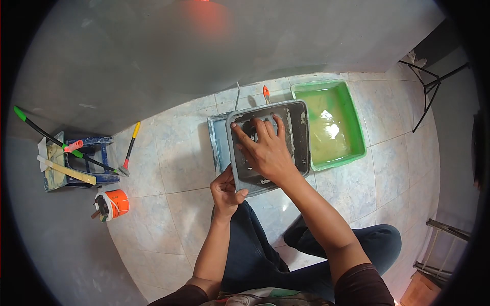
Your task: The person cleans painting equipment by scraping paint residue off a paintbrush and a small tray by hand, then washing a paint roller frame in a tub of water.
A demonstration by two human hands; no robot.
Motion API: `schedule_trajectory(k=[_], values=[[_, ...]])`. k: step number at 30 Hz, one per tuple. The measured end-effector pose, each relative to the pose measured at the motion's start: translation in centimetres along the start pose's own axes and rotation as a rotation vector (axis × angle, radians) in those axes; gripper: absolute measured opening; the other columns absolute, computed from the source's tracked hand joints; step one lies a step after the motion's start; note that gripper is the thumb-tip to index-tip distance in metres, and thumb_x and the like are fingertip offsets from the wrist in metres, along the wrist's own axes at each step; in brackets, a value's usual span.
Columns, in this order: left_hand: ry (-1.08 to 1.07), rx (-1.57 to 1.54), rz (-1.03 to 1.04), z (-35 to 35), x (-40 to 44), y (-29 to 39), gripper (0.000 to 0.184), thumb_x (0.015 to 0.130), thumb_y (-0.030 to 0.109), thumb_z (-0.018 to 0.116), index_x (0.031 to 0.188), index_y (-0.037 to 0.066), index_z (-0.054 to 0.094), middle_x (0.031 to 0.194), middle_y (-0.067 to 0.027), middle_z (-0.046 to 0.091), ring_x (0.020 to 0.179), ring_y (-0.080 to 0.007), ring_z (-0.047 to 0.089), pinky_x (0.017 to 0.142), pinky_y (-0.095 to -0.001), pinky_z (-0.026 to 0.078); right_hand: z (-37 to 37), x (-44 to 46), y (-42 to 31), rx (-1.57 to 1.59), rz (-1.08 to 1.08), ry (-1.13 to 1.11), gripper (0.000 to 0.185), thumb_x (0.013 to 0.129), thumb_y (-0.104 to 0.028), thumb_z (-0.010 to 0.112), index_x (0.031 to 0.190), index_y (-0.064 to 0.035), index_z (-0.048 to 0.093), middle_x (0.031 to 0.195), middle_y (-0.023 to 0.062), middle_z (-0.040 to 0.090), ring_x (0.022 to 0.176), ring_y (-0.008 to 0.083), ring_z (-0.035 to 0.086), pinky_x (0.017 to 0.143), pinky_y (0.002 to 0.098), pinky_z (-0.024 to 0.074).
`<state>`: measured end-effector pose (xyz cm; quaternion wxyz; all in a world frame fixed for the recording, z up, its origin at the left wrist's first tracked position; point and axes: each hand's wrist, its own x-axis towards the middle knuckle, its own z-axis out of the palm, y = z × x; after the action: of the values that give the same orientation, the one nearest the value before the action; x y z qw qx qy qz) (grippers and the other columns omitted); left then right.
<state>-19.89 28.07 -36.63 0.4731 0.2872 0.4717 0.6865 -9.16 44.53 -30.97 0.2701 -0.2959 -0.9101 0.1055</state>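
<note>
A dark grey plastic tub (301, 153), its inner walls smeared with pale residue, is tilted in front of me. My left hand (227, 193) grips its near-left corner, the thumb on the outside. Over the tub's inside, my right hand (265, 150) has its fingers spread; one fingertip meets the left rim and the hand hides part of the bottom. Behind the tub a light-blue tray (219, 145) shows partly, with a thin metal rod (238, 96) rising past it. A red-handled brush (266, 93) lies beyond the tub. On the right sits a green basin (361, 135) of cloudy, yellowish water.
To the left are a blue stool (106, 158) carrying tools, a green-and-black pole (43, 132), a yellow-handled scraper (133, 140) and an orange bucket (120, 202). A black tripod (434, 84) stands far right. A grey wall (153, 66) borders the tiled floor.
</note>
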Motion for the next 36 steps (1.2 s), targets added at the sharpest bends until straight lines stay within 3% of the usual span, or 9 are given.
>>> schedule_trajectory(k=[17, 27, 32, 34, 36], values=[[0.022, -0.036, 0.015, -1.1, 0.4, -2.6, 0.095, 0.078, 0.028, 0.093, 0.148, -0.016, 0.047, 0.134, -0.017, 0.067, 0.12, -0.0184, 0.065, 0.106, -0.0297, 0.047, 1.0, -0.9, 0.6, 0.057, 0.045, -0.02, 0.057, 0.093, -0.028, 0.074, 0.148, -0.0193, 0.059, 0.122, 0.0189, 0.056, 0.114, 0.0328, 0.058, 0.116, 0.0647, 0.0295], [-0.062, -0.026, -0.049, -1.8, 1.0, -2.5, 0.087, 0.078, 0.017, 0.09, 0.147, -0.016, 0.048, 0.132, -0.0162, 0.068, 0.118, -0.0186, 0.066, 0.106, -0.0316, 0.049, 2.0, -1.8, 1.0, -0.012, 0.072, -0.086, 0.062, 0.091, -0.026, 0.074, 0.151, -0.0257, 0.058, 0.131, 0.0196, 0.052, 0.117, 0.0324, 0.055, 0.119, 0.066, 0.0211], [-0.064, -0.031, -0.084, -1.6, 0.9, -2.5, 0.085, 0.079, 0.016, 0.09, 0.147, -0.014, 0.049, 0.129, -0.0139, 0.069, 0.116, -0.0179, 0.066, 0.103, -0.0319, 0.051, 2.6, -2.2, 1.5, -0.083, 0.061, -0.125, 0.058, 0.09, -0.024, 0.073, 0.147, -0.0215, 0.061, 0.133, 0.0235, 0.054, 0.126, 0.0347, 0.054, 0.12, 0.068, 0.0184], [-0.095, -0.073, -0.098, -1.8, 0.9, -2.7, 0.078, 0.078, 0.017, 0.092, 0.142, -0.011, 0.056, 0.133, -0.0127, 0.067, 0.119, -0.0181, 0.065, 0.102, -0.032, 0.051, 2.1, -2.2, 1.3, -0.061, 0.037, -0.114, 0.056, 0.087, -0.022, 0.074, 0.141, -0.014, 0.063, 0.129, 0.0252, 0.057, 0.128, 0.0382, 0.054, 0.12, 0.0694, 0.0175], [-0.077, -0.044, -0.023, -2.5, 0.7, -3.9, 0.06, 0.079, 0.016, 0.092, 0.129, -0.005, 0.066, 0.142, -0.0107, 0.061, 0.121, -0.0146, 0.061, 0.101, -0.032, 0.052, 2.3, -1.9, 1.4, -0.027, 0.038, -0.105, 0.049, 0.086, -0.018, 0.074, 0.134, -0.0103, 0.067, 0.127, 0.0231, 0.058, 0.124, 0.0363, 0.058, 0.123, 0.0674, 0.017]])
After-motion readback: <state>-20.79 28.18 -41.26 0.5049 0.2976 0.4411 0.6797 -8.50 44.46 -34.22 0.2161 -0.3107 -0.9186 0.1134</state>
